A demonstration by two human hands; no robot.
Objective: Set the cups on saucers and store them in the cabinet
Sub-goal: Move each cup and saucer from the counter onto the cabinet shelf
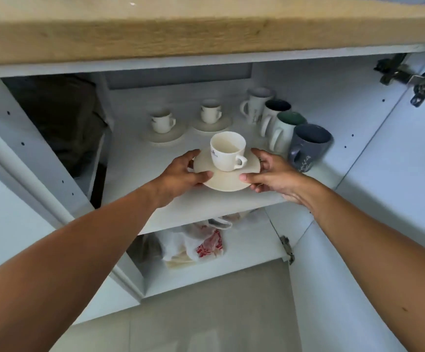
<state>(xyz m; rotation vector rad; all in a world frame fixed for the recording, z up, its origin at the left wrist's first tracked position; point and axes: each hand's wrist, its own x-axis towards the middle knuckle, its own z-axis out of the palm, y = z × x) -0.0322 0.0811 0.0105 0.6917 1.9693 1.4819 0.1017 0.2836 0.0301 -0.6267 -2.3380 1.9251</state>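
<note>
Both hands are clamping one cream saucer (228,180) by its opposite edges, the left hand (183,175) pinching the near-left rim with thumb on top, the right hand (273,174) doing the same on the near-right rim, a ring showing on one finger. Both forearms are reaching forward and up, converging on the saucer over the front part of the white cabinet shelf (186,214). Sitting upright in the middle of the grip is a glossy white cup (228,151), handle pointing right, a small dark logo on its side too tiny to read. Whether the saucer is touching the shelf or hovering just above, I cannot tell; the fingers underneath are hidden. Beyond the grip, two more cups on saucers (188,123) are standing toward the back, slightly blurred. Just right of the right hand, a row of tall mugs (286,128) is running back, the nearest one matte blue-grey. Below the grip, crumpled plastic bags (196,243) are lying on the lower shelf, partly cut off by the shelf edge.
</note>
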